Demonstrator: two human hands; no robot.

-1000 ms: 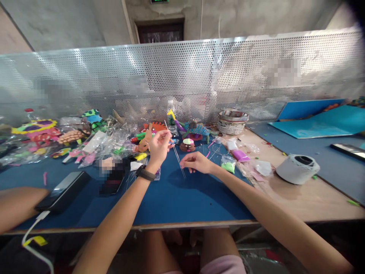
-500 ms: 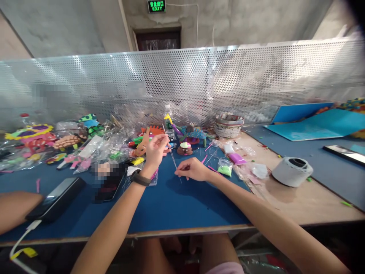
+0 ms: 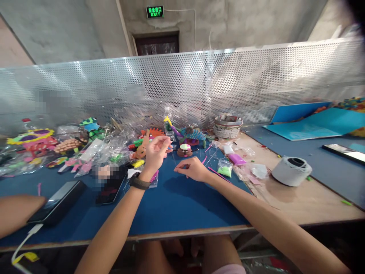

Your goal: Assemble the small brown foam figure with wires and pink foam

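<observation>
My left hand (image 3: 156, 152), with a dark band on its wrist, is raised over the table, thumb and fingertips pinched together. Lower and to the right, my right hand (image 3: 190, 167) is closed in a pinch too. Between them runs a thin, pale wire (image 3: 173, 156), faint against the blue tabletop and held at both ends. Just behind my hands sits a brown clay figure (image 3: 184, 151) with eyes and a pink-and-white top. An orange clay animal (image 3: 140, 152) stands beside my left hand, partly covered by it.
Clay animals in plastic bags crowd the left. A phone (image 3: 112, 188) and a power bank (image 3: 58, 201) lie nearer, beside another person's arm (image 3: 19, 213). To the right are a green clay packet (image 3: 224, 169), a woven basket (image 3: 228, 126) and a white cone-shaped roll (image 3: 291, 173).
Both hands stay nearly in place, still pinching. The wire, plainly seen above my left fingertips before, now shows only faintly between the hands. The camera view has tilted slightly.
</observation>
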